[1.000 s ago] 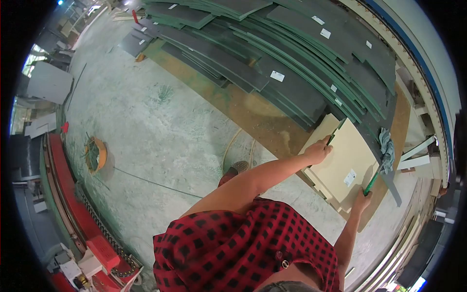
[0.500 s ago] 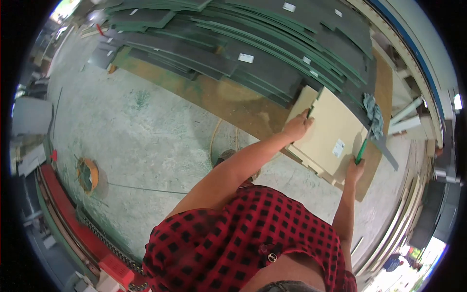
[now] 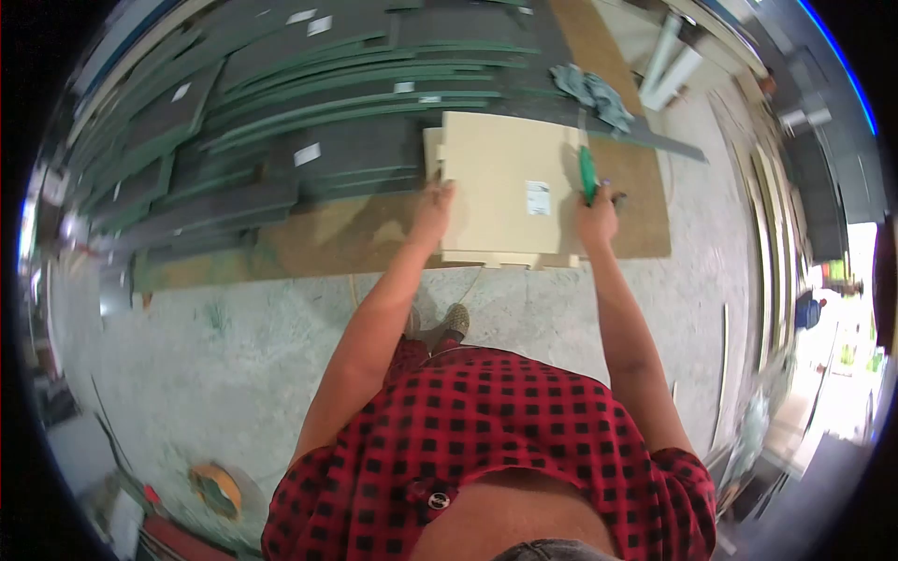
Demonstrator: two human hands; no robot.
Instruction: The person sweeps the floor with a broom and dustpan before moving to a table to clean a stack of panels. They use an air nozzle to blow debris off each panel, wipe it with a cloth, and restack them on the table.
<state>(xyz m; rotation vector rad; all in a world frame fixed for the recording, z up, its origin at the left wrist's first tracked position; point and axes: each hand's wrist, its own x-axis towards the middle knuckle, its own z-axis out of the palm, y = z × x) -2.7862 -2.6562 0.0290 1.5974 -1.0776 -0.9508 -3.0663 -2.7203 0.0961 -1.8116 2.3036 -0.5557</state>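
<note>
A stack of pale beige boards [image 3: 500, 178] lies on a brown sheet [image 3: 346, 229] on the floor, with a white label on top. My left hand [image 3: 433, 204] grips the left edge of the top beige board. My right hand [image 3: 596, 210] holds the board's right edge, closed around a thin green strip [image 3: 587, 174] that runs along that edge. Both arms are stretched forward over the concrete floor.
Many dark grey and green panels [image 3: 281, 103] lie overlapped behind and left of the beige stack. A grey-green rag [image 3: 591, 93] lies on a long dark strip at the back right. White pipes [image 3: 673, 56], stacked boards at right, an orange ring [image 3: 217, 488] near my feet.
The view has swung round so the beige stack now lies straight ahead. Both hands have stayed on the board's edges, the right one still on the green strip.
</note>
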